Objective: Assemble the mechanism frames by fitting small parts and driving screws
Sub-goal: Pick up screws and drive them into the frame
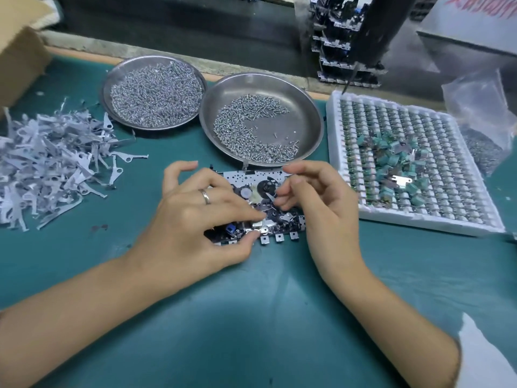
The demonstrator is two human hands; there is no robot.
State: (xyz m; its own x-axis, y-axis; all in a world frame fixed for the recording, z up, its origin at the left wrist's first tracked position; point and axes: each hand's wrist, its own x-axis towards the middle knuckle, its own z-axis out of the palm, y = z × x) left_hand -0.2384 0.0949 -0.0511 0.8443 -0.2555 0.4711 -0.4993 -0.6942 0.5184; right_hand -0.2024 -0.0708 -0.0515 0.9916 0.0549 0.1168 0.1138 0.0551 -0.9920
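Right hand [321, 203] thumb and forefinger nearly closed, pinching a small metal lever [270, 195] over the mechanism frame [251, 177]. Left hand [195, 217] fingers curled, fingertips pressing the frame's near edge. Frame lies under both hands; screw dish [307, 119] just beyond.

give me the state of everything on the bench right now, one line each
Metal mechanism frame: flat on the green mat, under both hands.
Left hand: pinches a small silver part at the frame's near edge.
Right hand: fingertips pinch a thin metal piece over the black wheel.
Left steel dish: thickly covered with screws.
Right steel dish: partly filled, bare patch showing.
White foam tray: loose teal parts piled on top.
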